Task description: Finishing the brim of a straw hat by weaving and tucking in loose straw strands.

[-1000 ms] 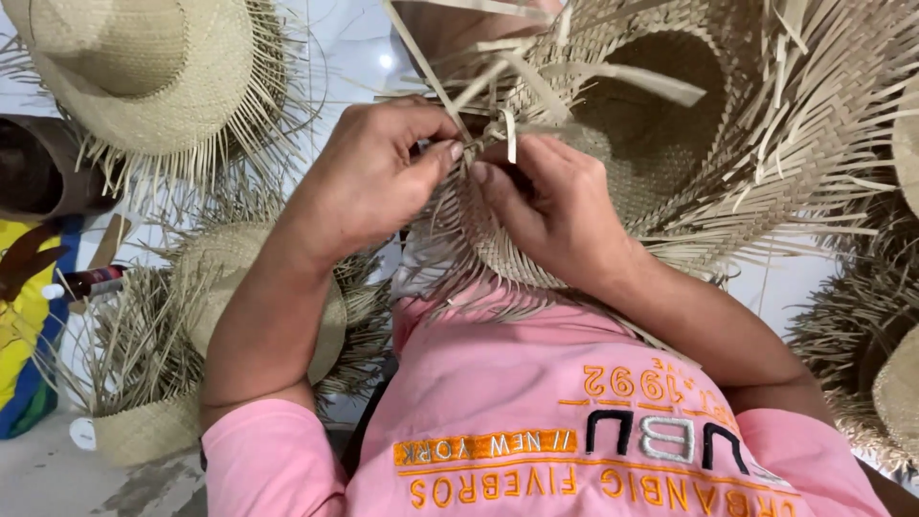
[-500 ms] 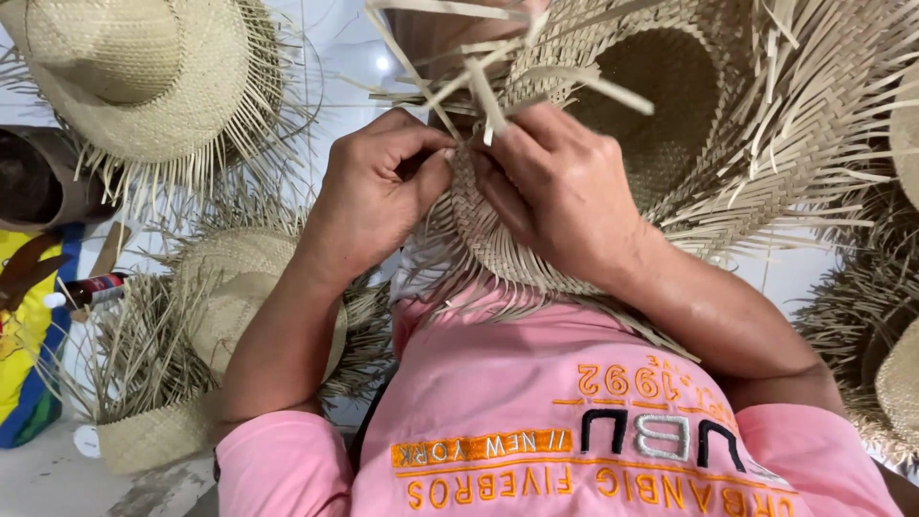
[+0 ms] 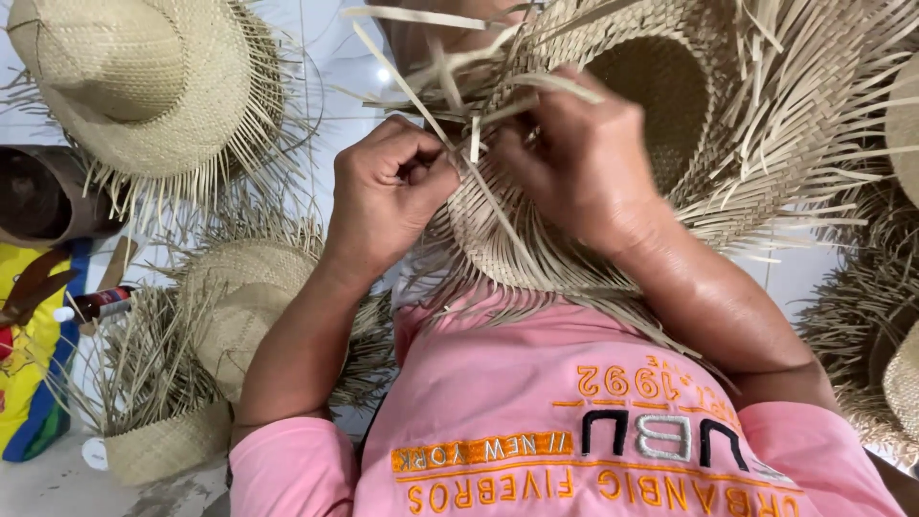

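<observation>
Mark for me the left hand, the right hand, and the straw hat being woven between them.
left hand (image 3: 388,196), head view, on the back of the fist.
right hand (image 3: 579,158), head view, on the back of the hand.
straw hat (image 3: 498,239), head view, on the woven brim below the hands.

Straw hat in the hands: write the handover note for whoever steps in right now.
Left hand: closed, pinching loose straw strands at the brim edge of the unfinished straw hat.
Right hand: fingers bent over the same edge, pressing the weave, strands sticking up between both hands.
The hat rests against the pink shirt, crown opening facing the camera.
Done: crown and much of the brim are woven.
Left: long loose ends fringe the rim, unwoven and untrimmed.
Nearby: other fringed hats lie around the left side.
</observation>
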